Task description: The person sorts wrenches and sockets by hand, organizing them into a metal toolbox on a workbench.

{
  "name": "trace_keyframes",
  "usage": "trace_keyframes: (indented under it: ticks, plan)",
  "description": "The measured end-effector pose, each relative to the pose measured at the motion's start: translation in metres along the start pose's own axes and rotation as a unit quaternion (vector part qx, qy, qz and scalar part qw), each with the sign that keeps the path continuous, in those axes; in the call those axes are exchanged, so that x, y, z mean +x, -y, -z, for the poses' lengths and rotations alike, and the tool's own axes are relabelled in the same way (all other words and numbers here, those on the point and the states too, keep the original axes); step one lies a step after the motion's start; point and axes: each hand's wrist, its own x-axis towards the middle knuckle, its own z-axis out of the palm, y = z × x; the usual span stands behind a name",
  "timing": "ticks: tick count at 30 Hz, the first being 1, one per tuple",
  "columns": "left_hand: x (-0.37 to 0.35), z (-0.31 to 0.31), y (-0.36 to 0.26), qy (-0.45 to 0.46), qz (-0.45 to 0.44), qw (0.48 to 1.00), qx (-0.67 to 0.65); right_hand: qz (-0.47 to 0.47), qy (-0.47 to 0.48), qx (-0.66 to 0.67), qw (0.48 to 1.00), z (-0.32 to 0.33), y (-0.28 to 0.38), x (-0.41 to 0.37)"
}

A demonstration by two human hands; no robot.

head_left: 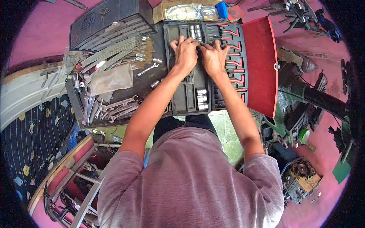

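My left hand [186, 55] reaches over the black tool tray [178, 102], its fingers bent down into the upper part. Close beside it, my right hand [214, 59] is curled at the tray's middle divider, thumb side toward the left hand. The fingertips of both hands nearly meet, and anything small between them is hidden. Just beyond them lie shiny sockets [195, 32] in a slot. More sockets [202, 99] sit in a row at the near end. Right of my right hand, red-handled tools [236, 62] fill the moulded black insert.
A red metal lid [260, 68] stands open at the right. On the left of the bench are a drawer cabinet [108, 22], a wrench [147, 70], a pile of spanners [121, 108] and a plastic bag [111, 80]. An open cardboard box [159, 13] stands behind.
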Motion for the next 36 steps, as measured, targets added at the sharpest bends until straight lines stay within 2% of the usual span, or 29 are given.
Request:
trace_keyframes:
  ticks: [10, 17, 21, 23, 27, 29, 31, 33, 35, 36]
  plan:
    - [0.004, 0.001, 0.001, 0.01, -0.011, 1.0, -0.018, -0.015, 0.01, 0.008, 1.0, 0.003, 0.002, 0.002]
    - [0.007, 0.004, 0.003, 0.015, -0.044, 0.999, 0.023, 0.031, 0.004, -0.012, 0.999, 0.011, -0.001, 0.0]
    - [0.005, 0.028, -0.002, 0.015, -0.055, 0.998, 0.021, 0.045, 0.006, -0.003, 0.999, 0.025, 0.006, 0.004]
    - [0.003, 0.04, 0.005, 0.036, -0.049, 0.998, 0.034, 0.057, 0.004, -0.019, 0.998, 0.033, 0.015, 0.008]
    - [-0.006, 0.076, 0.024, 0.032, -0.015, 0.995, 0.088, 0.109, -0.038, 0.045, 0.992, 0.032, 0.042, 0.02]
    - [-0.02, 0.096, 0.046, 0.028, 0.024, 0.992, 0.117, 0.131, -0.001, 0.05, 0.99, 0.026, 0.069, 0.029]
    - [-0.032, 0.106, 0.06, 0.01, 0.025, 0.992, 0.121, 0.152, -0.008, 0.083, 0.985, 0.016, 0.086, 0.034]
    - [-0.048, 0.109, 0.069, -0.005, 0.046, 0.993, 0.112, 0.171, 0.05, 0.087, 0.98, 0.01, 0.1, 0.037]
    - [-0.057, 0.107, 0.079, -0.02, 0.065, 0.992, 0.102, 0.18, 0.074, 0.085, 0.977, 0.01, 0.112, 0.04]
    - [-0.061, 0.106, 0.083, 0.001, 0.08, 0.991, 0.107, 0.189, 0.078, 0.05, 0.978, 0.005, 0.114, 0.039]
